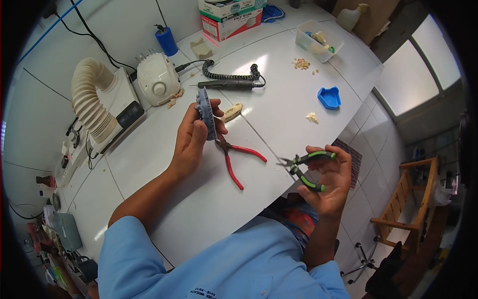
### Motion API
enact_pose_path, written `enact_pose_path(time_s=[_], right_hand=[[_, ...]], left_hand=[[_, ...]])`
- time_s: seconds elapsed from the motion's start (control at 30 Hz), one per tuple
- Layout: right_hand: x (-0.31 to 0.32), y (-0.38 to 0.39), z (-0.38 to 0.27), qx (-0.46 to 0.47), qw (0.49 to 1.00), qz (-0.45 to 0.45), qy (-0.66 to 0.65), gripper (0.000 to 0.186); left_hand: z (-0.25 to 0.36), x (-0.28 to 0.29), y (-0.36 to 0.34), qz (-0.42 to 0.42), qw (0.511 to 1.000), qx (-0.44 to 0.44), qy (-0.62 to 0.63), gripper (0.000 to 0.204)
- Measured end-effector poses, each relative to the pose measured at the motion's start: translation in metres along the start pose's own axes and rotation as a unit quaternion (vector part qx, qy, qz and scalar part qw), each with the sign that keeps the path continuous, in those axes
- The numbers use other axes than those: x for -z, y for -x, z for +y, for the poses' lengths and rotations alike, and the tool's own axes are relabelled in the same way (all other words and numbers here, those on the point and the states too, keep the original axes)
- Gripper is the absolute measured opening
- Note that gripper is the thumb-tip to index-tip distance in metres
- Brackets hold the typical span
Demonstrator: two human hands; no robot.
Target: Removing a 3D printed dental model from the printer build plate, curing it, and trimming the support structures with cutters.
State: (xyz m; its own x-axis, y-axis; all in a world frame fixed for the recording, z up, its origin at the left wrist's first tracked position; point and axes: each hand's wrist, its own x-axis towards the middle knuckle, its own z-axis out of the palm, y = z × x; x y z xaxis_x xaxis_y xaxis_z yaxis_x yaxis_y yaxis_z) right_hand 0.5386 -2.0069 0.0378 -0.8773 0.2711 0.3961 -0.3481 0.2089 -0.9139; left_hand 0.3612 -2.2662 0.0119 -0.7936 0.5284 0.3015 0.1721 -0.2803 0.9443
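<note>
My left hand (pixel 188 144) is closed around a blue-grey, curved piece with a bumpy, ridged edge (pixel 207 117), held upright above the table. My right hand (pixel 332 187) grips cutting pliers with black and green handles (pixel 318 157) near the table's front edge. Their handles are spread and the small jaws point left, touching nothing. Red-handled pliers (pixel 230 172) lie on the table just below my left hand, jaws partly hidden by it. Beside those fingers rests a cream, elongated block (pixel 232 112) with handwriting on it.
A black handpiece (pixel 226 85) with a coiled cord lies behind, by a white control unit (pixel 158 82). Left stands a device with a ribbed hose (pixel 92 94). Right are a blue tray (pixel 329 98), a cream fragment (pixel 312 118), small tooth-like pieces (pixel 301 63) and a clear container (pixel 318 52).
</note>
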Motion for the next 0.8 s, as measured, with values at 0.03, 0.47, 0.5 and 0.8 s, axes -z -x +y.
enact_pose_path(time_s=[0.03, 0.47, 0.5, 0.8], right_hand=[[-0.005, -0.006, 0.007, -0.002, 1.000, 0.020, -0.023, 0.083], [-0.057, -0.067, 0.020, -0.134, 0.928, -0.079, 0.337, 0.070], [-0.054, -0.071, 0.034, -0.117, 0.937, -0.068, 0.321, 0.072], [-0.078, -0.067, 0.001, 0.056, 0.932, -0.148, 0.327, 0.062]], left_hand=[[-0.001, -0.002, -0.009, 0.018, 0.999, -0.013, 0.049, 0.057], [-0.028, 0.033, -0.027, 0.094, 0.986, 0.026, 0.132, 0.058], [-0.029, 0.038, -0.030, 0.093, 0.987, 0.025, 0.126, 0.057], [-0.029, 0.046, -0.027, 0.071, 0.990, 0.038, 0.115, 0.054]])
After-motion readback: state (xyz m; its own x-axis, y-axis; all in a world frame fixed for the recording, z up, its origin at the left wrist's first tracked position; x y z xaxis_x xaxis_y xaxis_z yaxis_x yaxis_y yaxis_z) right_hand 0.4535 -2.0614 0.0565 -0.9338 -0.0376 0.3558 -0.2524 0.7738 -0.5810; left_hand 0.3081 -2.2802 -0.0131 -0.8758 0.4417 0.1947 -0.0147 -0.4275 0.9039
